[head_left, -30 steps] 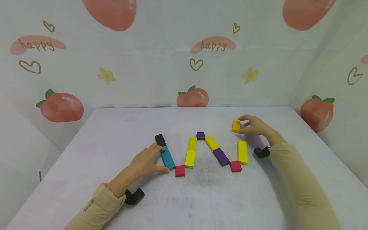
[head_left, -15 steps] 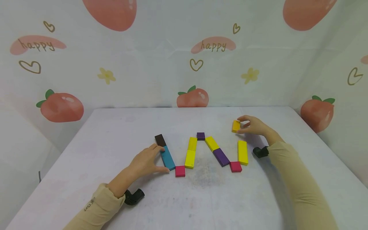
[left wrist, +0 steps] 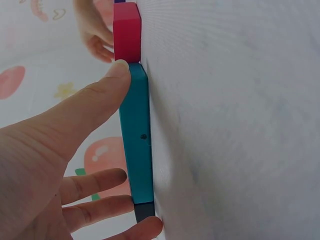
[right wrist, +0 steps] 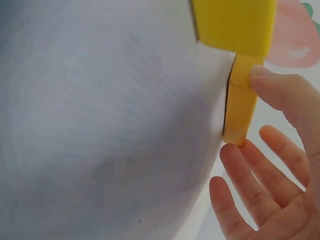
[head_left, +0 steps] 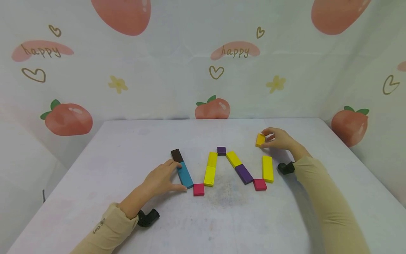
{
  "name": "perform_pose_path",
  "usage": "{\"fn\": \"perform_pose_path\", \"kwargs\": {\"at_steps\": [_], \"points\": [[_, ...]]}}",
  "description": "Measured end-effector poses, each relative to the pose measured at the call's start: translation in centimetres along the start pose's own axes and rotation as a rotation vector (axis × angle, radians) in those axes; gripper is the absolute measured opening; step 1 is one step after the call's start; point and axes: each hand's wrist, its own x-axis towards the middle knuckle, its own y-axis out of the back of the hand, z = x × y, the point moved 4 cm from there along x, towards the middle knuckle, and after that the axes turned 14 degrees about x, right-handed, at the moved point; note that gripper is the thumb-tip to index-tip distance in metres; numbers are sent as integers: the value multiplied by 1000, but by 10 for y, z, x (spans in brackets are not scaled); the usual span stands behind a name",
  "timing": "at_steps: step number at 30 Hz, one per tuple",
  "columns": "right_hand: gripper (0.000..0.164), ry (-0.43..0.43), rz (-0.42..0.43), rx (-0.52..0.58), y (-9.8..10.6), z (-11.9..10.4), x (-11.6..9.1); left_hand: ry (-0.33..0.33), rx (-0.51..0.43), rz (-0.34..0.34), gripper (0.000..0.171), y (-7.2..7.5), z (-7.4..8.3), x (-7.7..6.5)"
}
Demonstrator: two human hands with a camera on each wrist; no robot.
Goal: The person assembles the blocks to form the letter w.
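Observation:
My left hand lies beside a blue block, its thumb touching the near end and its fingers stretched toward the far end. A dark brown block adjoins the blue one at the back. Off to the back right, my right hand pinches a small orange-yellow block between thumb and fingertips. In the right wrist view the thumb presses one end of that block, and a finger meets the other. A longer yellow block lies just nearer, apart from the hand.
A zigzag of flat blocks runs between the hands: a red block, yellow blocks, a small purple block, a longer purple block and another red block. A patterned cloth hangs behind the white table.
The right forearm and its wrist camera have shifted slightly left. Both hands and all blocks otherwise keep their places.

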Motion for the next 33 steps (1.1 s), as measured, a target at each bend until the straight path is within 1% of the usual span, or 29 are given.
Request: {"fn": "perform_pose_path", "kwargs": {"at_steps": [10, 21, 33], "points": [[58, 1, 25, -3, 5, -4, -5, -16, 3, 23, 76, -1, 0, 0], [56, 40, 36, 20, 12, -3, -17, -17, -1, 21, 76, 0, 0, 0], [58, 32, 45, 20, 15, -1, -28, -12, -2, 22, 76, 0, 0, 0]]}}
